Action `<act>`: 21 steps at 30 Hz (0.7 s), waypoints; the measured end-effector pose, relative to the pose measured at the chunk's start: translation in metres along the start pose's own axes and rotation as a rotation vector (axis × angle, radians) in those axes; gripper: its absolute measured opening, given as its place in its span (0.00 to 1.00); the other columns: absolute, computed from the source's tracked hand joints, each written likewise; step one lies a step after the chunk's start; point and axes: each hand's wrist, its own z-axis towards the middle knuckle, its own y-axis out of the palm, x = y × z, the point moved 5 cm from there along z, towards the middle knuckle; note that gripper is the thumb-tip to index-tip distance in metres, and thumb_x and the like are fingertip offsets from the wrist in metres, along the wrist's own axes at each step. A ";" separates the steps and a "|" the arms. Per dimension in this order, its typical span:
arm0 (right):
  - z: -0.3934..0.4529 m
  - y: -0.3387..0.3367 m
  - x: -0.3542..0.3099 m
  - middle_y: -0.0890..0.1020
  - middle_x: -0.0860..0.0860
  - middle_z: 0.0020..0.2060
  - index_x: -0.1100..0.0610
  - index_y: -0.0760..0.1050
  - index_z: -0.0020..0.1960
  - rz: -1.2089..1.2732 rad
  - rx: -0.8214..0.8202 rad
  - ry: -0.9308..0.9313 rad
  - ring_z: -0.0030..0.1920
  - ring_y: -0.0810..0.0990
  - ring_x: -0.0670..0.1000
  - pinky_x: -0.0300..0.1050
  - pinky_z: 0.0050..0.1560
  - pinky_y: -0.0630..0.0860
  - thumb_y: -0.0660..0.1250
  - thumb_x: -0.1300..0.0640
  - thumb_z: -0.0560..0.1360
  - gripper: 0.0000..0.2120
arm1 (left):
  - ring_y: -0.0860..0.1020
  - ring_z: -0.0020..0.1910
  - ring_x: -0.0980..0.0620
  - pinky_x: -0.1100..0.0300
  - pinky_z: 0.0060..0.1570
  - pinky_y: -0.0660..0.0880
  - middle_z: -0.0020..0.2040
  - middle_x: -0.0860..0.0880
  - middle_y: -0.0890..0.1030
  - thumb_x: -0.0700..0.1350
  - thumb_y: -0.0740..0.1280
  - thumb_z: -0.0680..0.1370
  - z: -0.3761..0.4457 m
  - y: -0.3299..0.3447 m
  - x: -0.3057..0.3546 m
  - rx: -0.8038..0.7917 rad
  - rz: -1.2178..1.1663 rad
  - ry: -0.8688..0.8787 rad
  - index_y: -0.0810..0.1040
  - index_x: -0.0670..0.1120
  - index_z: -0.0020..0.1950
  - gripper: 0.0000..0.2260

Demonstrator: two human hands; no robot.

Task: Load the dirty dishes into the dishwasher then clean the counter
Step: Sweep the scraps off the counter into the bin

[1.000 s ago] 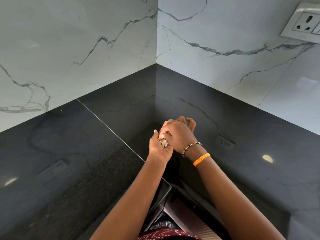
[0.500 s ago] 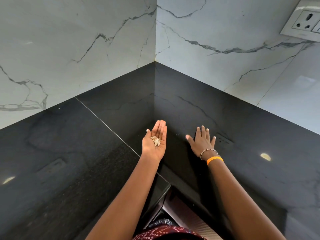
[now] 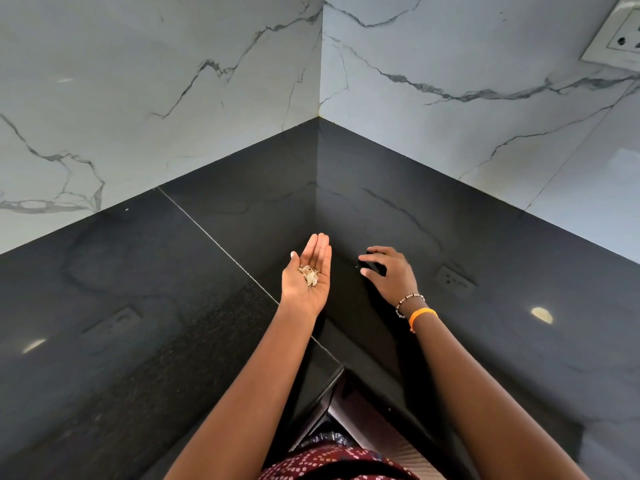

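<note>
Head view: your left hand [image 3: 306, 278] lies palm up, flat, cradling pale dry scraps [image 3: 309, 274] over the black table [image 3: 138, 306]. Your right hand [image 3: 389, 271] hovers beside it, fingers [image 3: 369, 258] loosely curled, holding nothing. Keep the left palm level while you sweep remaining specks into it.

no readable text, labels or numbers anywhere.

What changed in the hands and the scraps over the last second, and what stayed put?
The hands, joined a second ago, parted. The left hand now lies palm up with pale scraps in it. The right hand moved right, lay flat, and now arches its fingers over the black counter. Counter and wall socket unchanged.
</note>
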 end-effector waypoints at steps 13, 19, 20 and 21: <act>0.012 0.008 -0.022 0.75 0.48 0.50 0.50 0.80 0.50 -0.271 0.041 0.011 0.53 0.69 0.51 0.45 0.53 0.59 0.63 0.53 0.76 0.07 | 0.80 0.51 0.46 0.52 0.53 0.75 0.52 0.38 0.82 0.47 0.51 0.83 0.003 -0.002 -0.009 -0.008 0.003 -0.024 0.78 0.34 0.52 0.21; 0.007 0.014 -0.031 0.74 0.50 0.54 0.52 0.77 0.55 -0.410 -0.019 0.045 0.57 0.69 0.52 0.48 0.57 0.61 0.56 0.53 0.80 0.12 | 0.80 0.52 0.46 0.52 0.51 0.76 0.52 0.39 0.81 0.48 0.51 0.83 0.005 -0.006 -0.006 0.019 0.024 -0.016 0.78 0.35 0.53 0.21; 0.006 0.010 -0.039 0.75 0.50 0.53 0.52 0.77 0.54 -0.294 -0.024 0.075 0.57 0.69 0.52 0.48 0.57 0.59 0.57 0.53 0.79 0.11 | 0.80 0.53 0.46 0.52 0.51 0.76 0.52 0.39 0.81 0.48 0.50 0.83 0.005 -0.007 -0.006 0.023 0.033 -0.012 0.78 0.35 0.53 0.21; 0.003 0.005 -0.048 0.75 0.50 0.51 0.52 0.78 0.52 -0.174 0.004 0.077 0.56 0.70 0.51 0.47 0.55 0.58 0.58 0.53 0.79 0.10 | 0.79 0.55 0.46 0.53 0.52 0.76 0.53 0.39 0.81 0.48 0.50 0.83 0.005 -0.007 -0.006 0.030 0.043 -0.009 0.78 0.35 0.53 0.21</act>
